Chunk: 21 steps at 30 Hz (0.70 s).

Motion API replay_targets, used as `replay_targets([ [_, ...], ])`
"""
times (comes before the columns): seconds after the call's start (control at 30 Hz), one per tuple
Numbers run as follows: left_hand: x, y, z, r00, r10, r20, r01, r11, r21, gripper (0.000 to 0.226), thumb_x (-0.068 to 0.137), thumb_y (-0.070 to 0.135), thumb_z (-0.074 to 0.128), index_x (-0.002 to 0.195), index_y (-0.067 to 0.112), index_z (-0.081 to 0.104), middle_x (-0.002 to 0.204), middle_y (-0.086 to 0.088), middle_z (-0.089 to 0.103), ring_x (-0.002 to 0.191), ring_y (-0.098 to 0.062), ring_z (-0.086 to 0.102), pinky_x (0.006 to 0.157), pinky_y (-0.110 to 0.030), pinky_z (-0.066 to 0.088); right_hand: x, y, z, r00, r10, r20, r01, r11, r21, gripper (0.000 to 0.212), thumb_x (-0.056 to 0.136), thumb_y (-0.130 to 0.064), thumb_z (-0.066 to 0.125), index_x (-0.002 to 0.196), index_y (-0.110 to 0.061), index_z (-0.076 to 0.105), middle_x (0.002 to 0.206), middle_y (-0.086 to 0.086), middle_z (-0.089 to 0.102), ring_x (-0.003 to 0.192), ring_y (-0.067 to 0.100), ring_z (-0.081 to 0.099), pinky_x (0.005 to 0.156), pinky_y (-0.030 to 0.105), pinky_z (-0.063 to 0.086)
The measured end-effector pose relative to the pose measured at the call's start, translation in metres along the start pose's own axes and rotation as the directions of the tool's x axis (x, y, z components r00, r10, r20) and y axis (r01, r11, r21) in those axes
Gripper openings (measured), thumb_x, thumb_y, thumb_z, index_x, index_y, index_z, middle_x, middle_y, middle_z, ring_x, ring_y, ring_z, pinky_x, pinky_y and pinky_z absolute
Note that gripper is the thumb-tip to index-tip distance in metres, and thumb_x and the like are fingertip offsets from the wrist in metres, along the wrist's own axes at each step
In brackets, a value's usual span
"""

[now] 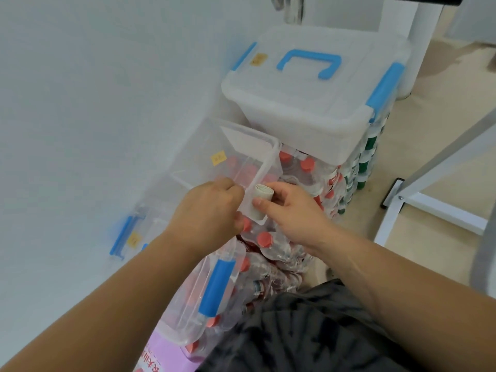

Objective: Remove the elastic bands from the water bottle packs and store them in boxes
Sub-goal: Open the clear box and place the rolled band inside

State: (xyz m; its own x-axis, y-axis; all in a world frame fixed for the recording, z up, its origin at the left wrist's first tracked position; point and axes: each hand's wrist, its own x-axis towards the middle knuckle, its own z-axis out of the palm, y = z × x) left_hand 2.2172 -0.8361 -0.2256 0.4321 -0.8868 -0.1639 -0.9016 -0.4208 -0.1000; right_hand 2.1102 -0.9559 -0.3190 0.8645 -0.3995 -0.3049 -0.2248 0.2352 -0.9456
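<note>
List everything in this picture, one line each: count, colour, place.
Rolled elastic band: one, beige, centre, in the right hand.
Clear tray: one, translucent, tilted over the open box.
Open box: one, clear with a yellow sticker, by the wall.
Closed box: one, whitish with blue handle and latches, on the green-capped bottles.
Latched box part: one, clear with a blue latch, lower centre.
Red-capped bottles: many, clear, under the hands.
Green-capped bottles: several, right of the red-capped ones.
Table frame: one, white, right.
Carton: one, pink, bottom edge.
Left hand: fingers curled at the tray's edge; what it holds is unclear.
Right hand: pinches the band.
</note>
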Motion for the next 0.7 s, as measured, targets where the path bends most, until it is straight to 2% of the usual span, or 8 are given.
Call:
replay_targets([
  [0.1,-0.002,-0.002,0.005,1.0,0.025,-0.017,-0.025,0.999,0.022,0.028,0.085,0.024,0.063,0.104,0.007,0.072,0.106,-0.008,0.071,0.087,-0.029,0.068,0.077,-0.042,0.057,0.0,0.002,0.001,1.0,-0.014,-0.004,0.014,1.0,0.0,0.014,0.097,-0.023,0.07,0.111,-0.022,0.074,0.105,0.001,0.076,0.101,0.019,0.071,0.096,0.044,0.057],
  [0.37,-0.01,-0.008,0.011,0.987,0.052,-0.155,-0.058,0.998,-0.035,0.011,0.07,0.006,0.076,0.075,-0.003,0.073,0.08,-0.017,0.074,0.063,-0.035,0.069,0.056,-0.044,0.059,0.002,0.006,0.002,0.999,-0.048,-0.001,0.048,0.999,-0.025,0.016,0.095,-0.027,0.071,0.111,-0.027,0.074,0.102,-0.007,0.076,0.096,0.012,0.072,0.094,0.044,0.058],
  [0.47,-0.01,-0.009,0.009,0.975,0.039,-0.22,-0.062,0.993,-0.099,0.009,0.065,0.001,0.077,0.072,-0.003,0.072,0.073,-0.016,0.072,0.06,-0.035,0.068,0.053,-0.044,0.059,0.001,0.007,0.002,0.999,-0.045,0.006,0.045,0.998,-0.032,0.015,0.096,-0.026,0.071,0.11,-0.026,0.074,0.101,-0.007,0.076,0.095,0.011,0.072,0.094,0.043,0.058],
  [0.57,-0.009,-0.01,0.004,0.963,0.041,-0.266,-0.083,0.985,-0.15,0.013,0.065,0.001,0.081,0.076,0.0,0.075,0.076,-0.013,0.075,0.063,-0.032,0.071,0.056,-0.042,0.061,0.0,0.004,0.002,0.999,-0.041,-0.005,0.041,0.999,-0.004,0.014,0.095,-0.025,0.072,0.109,-0.024,0.074,0.101,-0.006,0.076,0.094,0.012,0.072,0.092,0.041,0.059],
  [0.63,-0.01,-0.01,0.001,0.956,0.038,-0.29,-0.091,0.981,-0.172,0.015,0.065,0.002,0.083,0.079,0.001,0.077,0.08,-0.011,0.077,0.067,-0.03,0.073,0.059,-0.042,0.062,-0.002,0.001,0.004,0.997,-0.065,-0.038,0.065,0.998,0.0,0.015,0.094,-0.026,0.073,0.109,-0.024,0.074,0.101,-0.006,0.075,0.092,0.011,0.071,0.088,0.036,0.059],
  [0.7,-0.011,-0.008,0.0,0.949,0.028,-0.313,-0.092,0.977,-0.191,0.016,0.065,0.002,0.084,0.08,0.001,0.078,0.082,-0.01,0.078,0.07,-0.028,0.075,0.062,-0.04,0.063,-0.005,-0.002,0.005,0.983,-0.153,-0.102,0.145,0.986,-0.087,0.016,0.092,-0.028,0.075,0.107,-0.024,0.074,0.098,-0.011,0.072,0.088,0.005,0.068,0.08,0.022,0.056],
])
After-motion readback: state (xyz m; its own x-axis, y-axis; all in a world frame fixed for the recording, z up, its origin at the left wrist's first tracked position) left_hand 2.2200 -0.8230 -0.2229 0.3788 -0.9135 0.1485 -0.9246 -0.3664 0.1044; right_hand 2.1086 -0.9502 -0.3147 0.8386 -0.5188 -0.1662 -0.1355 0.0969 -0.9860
